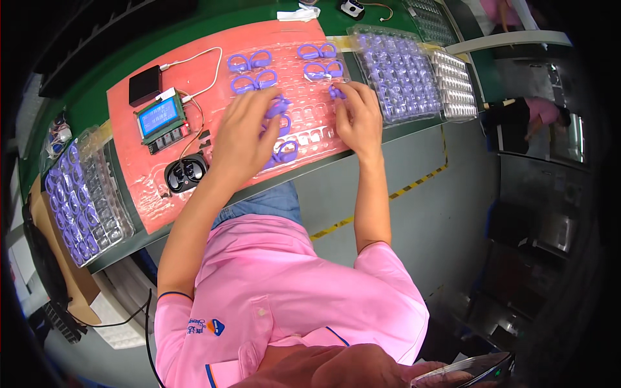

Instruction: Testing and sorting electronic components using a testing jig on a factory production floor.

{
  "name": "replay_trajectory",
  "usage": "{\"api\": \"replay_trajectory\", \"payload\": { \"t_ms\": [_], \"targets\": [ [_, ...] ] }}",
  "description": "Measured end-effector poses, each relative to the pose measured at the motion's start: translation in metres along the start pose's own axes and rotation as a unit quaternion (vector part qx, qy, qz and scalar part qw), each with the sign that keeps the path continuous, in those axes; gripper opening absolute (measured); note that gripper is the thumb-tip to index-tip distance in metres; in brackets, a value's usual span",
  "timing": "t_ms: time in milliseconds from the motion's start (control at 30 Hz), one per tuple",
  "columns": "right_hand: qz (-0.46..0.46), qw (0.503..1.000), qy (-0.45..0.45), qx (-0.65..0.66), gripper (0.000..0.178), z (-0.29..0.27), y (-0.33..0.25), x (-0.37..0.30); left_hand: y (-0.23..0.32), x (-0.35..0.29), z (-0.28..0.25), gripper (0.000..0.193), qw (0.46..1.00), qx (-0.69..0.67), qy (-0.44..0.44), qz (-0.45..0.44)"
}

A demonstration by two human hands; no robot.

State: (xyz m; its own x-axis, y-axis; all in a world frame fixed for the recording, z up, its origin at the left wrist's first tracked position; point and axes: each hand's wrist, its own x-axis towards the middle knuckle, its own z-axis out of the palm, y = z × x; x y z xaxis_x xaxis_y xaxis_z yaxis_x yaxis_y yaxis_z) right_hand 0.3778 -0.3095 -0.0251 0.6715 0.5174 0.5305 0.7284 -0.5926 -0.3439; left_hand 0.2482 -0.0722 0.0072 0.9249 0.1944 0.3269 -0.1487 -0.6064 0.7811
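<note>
My left hand [240, 137] is closed on a purple ear-hook earphone [277, 107] over a clear plastic tray [310, 116]. Between the thumb and index finger of my right hand [360, 119] is another purple ear-hook earphone [335, 92], mostly covered by the fingers. Pairs of the same earphones lie in the tray beyond my hands, at its far left [251, 61] and far right [317, 51]. Beside my left fingers rests one more purple earphone pair [286, 152], partly hidden by that hand.
A pink mat [132, 187] lies under the tray. Left of it are a circuit board with a lit blue screen [160, 118], a cabled black box [145, 86] and an open black charging case [185, 173]. Filled trays stand right [398, 77] and far left [74, 200].
</note>
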Motion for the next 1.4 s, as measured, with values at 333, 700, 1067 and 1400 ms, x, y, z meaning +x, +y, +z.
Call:
{"api": "replay_trajectory", "payload": {
  "t_ms": [333,700,1067,1400],
  "targets": [
    [0.091,0.991,0.027,0.096,0.030,0.003,0.003,-0.008,-0.009,0.052,0.075,0.030,0.991,0.047,-0.057,0.111],
    [0.043,0.993,0.094,0.062,0.037,0.008,0.005,-0.009,-0.009,0.061,0.088,0.034,0.988,0.073,-0.090,0.106],
    [0.047,0.992,0.117,-0.030,0.034,0.010,0.001,-0.013,-0.009,0.062,0.084,0.029,0.985,0.055,-0.141,0.083],
    [0.070,0.992,0.104,0.017,0.022,0.017,-0.008,-0.017,-0.004,0.055,0.087,0.036,0.973,0.106,-0.161,0.127]
  ]
}}
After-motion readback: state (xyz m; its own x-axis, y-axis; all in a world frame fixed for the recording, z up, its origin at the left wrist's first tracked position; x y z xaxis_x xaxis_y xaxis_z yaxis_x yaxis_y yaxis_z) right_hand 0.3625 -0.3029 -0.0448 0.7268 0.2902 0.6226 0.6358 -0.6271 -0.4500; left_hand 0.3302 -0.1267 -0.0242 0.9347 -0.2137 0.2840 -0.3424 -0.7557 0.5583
